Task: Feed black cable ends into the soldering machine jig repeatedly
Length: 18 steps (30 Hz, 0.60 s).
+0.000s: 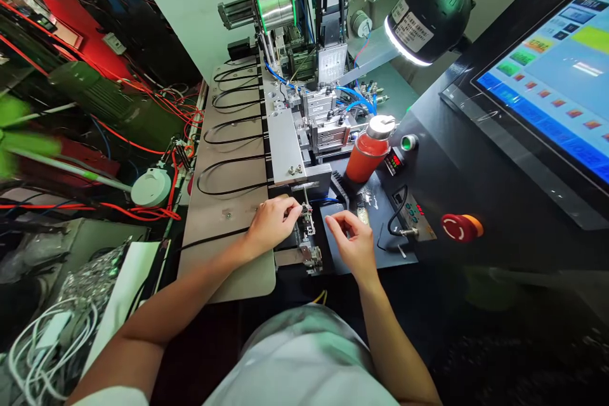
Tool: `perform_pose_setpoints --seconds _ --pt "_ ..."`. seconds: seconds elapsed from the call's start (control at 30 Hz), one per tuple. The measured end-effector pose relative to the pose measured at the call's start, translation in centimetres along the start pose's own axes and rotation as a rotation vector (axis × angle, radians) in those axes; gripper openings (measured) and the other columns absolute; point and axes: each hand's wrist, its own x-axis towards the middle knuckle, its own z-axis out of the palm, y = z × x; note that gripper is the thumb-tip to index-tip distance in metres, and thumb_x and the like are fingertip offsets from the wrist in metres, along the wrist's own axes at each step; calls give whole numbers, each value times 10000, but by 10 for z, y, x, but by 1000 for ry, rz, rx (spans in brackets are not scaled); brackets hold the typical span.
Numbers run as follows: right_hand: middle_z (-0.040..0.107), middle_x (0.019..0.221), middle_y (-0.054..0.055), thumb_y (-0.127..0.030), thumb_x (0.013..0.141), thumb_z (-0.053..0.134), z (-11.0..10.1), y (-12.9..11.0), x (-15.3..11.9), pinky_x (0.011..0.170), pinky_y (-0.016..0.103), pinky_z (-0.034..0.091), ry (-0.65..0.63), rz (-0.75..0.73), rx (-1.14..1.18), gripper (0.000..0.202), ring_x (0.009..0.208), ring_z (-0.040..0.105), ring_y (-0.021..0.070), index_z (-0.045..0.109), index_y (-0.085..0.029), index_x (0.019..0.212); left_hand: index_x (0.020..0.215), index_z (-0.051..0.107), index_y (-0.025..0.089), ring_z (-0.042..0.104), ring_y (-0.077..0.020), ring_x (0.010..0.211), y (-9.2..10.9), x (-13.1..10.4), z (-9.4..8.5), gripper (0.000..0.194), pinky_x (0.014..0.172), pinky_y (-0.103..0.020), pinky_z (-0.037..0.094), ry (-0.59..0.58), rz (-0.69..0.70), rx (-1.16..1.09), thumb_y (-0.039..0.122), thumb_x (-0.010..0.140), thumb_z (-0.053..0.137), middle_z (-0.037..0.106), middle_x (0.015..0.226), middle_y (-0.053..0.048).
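My left hand (276, 221) is closed, its thumb and fingertips at the small metal fixture (308, 223) on the near end of the machine. A thin black cable (214, 238) runs across the beige plate and disappears under this hand, which appears to grip it; the cable's end is hidden. On the other side of the fixture, my right hand (354, 242) hovers over the dark base plate with thumb and forefinger pinched together. Whatever may be between those fingertips is too small to make out.
Several looped black cables lie along the beige plate (228, 216). Behind the right hand stand a red bottle (365, 155) and a lit lamp (423, 19). To the right are a control box (415, 214), an emergency stop button (461, 227) and a screen (556, 70). A wire spool (276, 5) hangs above.
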Motion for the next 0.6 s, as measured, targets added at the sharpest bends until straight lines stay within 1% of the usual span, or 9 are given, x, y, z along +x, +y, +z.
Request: perform_pose_setpoints --seconds 0.17,0.33,0.5,0.6 --pt "529 618 -27 -321 883 564 1 2 5 534 240 347 -60 -31 0 245 559 443 102 583 -176 687 787 653 177 572 -156 719 0 0 -1 212 674 -266 368 -9 -13 -3 254 916 504 648 775 -23" --pt "529 608 -27 -323 875 565 3 4 7 527 237 346 -63 -46 8 246 549 447 102 578 -178 677 792 655 177 563 -147 719 0 0 0 216 680 -258 359 -2 -1 -10 249 921 498 643 772 -16" --pt "535 624 -21 -337 883 554 4 10 7 540 241 349 -83 -47 6 251 562 454 109 573 -180 689 773 653 175 550 -137 690 0 1 0 201 660 -251 345 2 -19 -5 253 908 526 636 750 -6" --pt "482 613 -30 -363 914 504 6 11 12 542 243 330 -117 -42 5 293 566 426 109 526 -187 681 764 650 175 545 -131 676 1 2 0 201 654 -249 340 -4 -10 -1 251 905 529 630 733 -1"
